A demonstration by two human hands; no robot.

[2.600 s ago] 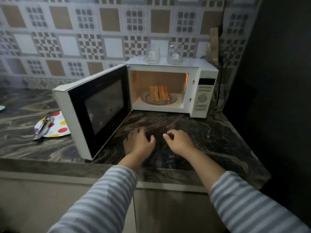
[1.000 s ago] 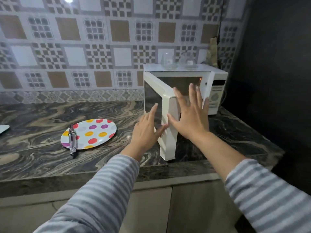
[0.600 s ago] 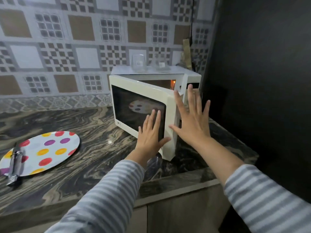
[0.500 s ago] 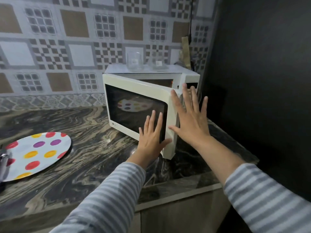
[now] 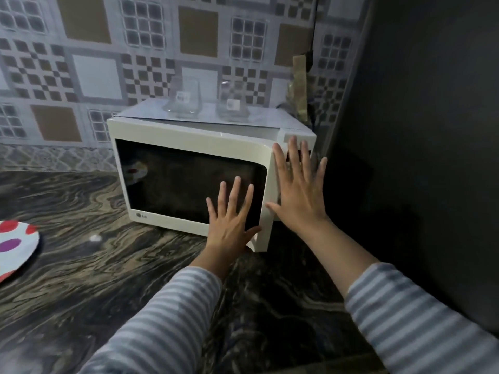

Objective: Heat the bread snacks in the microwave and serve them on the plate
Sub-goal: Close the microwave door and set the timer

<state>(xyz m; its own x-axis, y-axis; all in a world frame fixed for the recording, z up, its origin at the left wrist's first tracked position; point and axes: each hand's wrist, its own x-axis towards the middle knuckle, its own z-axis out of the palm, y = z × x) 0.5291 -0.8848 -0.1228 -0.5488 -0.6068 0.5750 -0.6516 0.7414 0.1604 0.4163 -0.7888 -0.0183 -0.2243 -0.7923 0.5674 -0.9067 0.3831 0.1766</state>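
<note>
A white microwave (image 5: 189, 136) stands on the dark marbled counter, its door (image 5: 172, 182) swung almost shut with a narrow gap left at the right edge. My left hand (image 5: 231, 221) lies flat, fingers spread, on the lower right of the door's dark window. My right hand (image 5: 299, 193) is spread flat at the door's right edge, covering the control panel. The bread snacks are hidden behind the door. The dotted plate (image 5: 14, 245) shows only partly at the left edge.
Two clear glasses (image 5: 183, 99) (image 5: 233, 103) stand on top of the microwave. A dark wall (image 5: 418, 157) rises close on the right. Patterned tiles back the counter (image 5: 94, 265), and a cable with a brown packet (image 5: 299, 85) hangs behind the microwave's right corner.
Both hands have pushed the microwave door from wide open to nearly shut. The lit interior and the bread are no longer visible. The view has shifted right, leaving the plate at the edge.
</note>
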